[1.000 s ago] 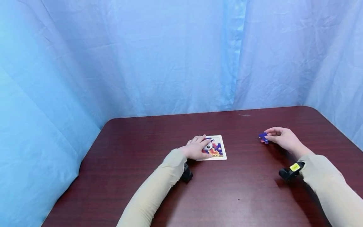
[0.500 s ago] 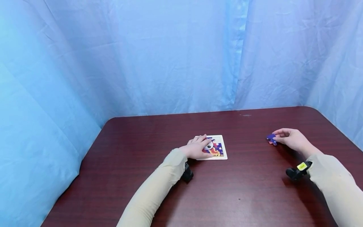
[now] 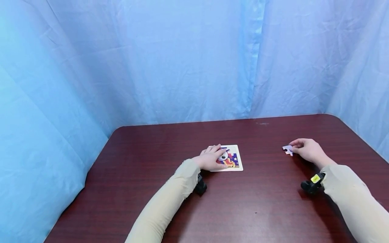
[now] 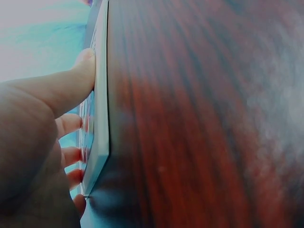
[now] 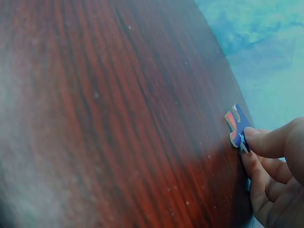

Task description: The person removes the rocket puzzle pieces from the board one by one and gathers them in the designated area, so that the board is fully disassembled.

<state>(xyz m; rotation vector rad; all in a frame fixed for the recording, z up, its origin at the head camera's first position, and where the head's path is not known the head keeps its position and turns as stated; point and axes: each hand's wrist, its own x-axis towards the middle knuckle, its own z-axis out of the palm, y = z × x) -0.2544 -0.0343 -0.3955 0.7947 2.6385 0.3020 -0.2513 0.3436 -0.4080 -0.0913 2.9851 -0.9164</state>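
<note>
We rest our left hand (image 3: 209, 160) on the puzzle board (image 3: 240, 163), fingers straight and spread, gripping nothing; the board's pale right rim lies uncovered, facing our right hand (image 3: 309, 150). That hand pinches a puzzle piece (image 3: 287, 149) between thumb and fingers, its notched edge jutting toward our left. A wide stretch of table (image 3: 261, 195) separates our hands. The table's far edge runs beyond both, before the blue curtain (image 3: 182, 67); its right edge lies past our right hand.
</note>
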